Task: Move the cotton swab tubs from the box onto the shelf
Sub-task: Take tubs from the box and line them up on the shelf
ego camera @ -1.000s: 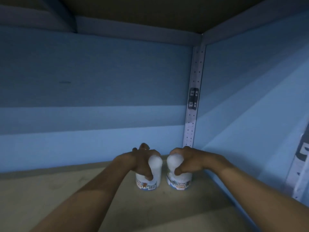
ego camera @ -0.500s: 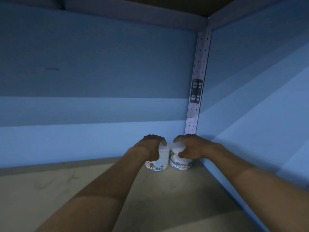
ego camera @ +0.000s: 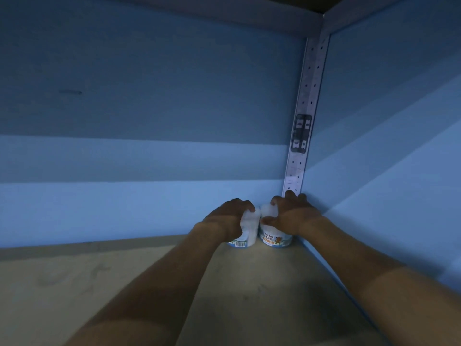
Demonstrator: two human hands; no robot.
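While each hand (ego camera: 230, 217) (ego camera: 290, 214) grips one, tubs (ego camera: 249, 229) (ego camera: 274, 239) touch.

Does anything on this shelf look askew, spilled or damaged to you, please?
Nothing stands out: both white cotton swab tubs, left and right, stand upright side by side in the beige shelf board's back corner, each held by a hand.

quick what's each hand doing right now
Left hand: gripping the left cotton swab tub on the shelf.
Right hand: gripping the right cotton swab tub.
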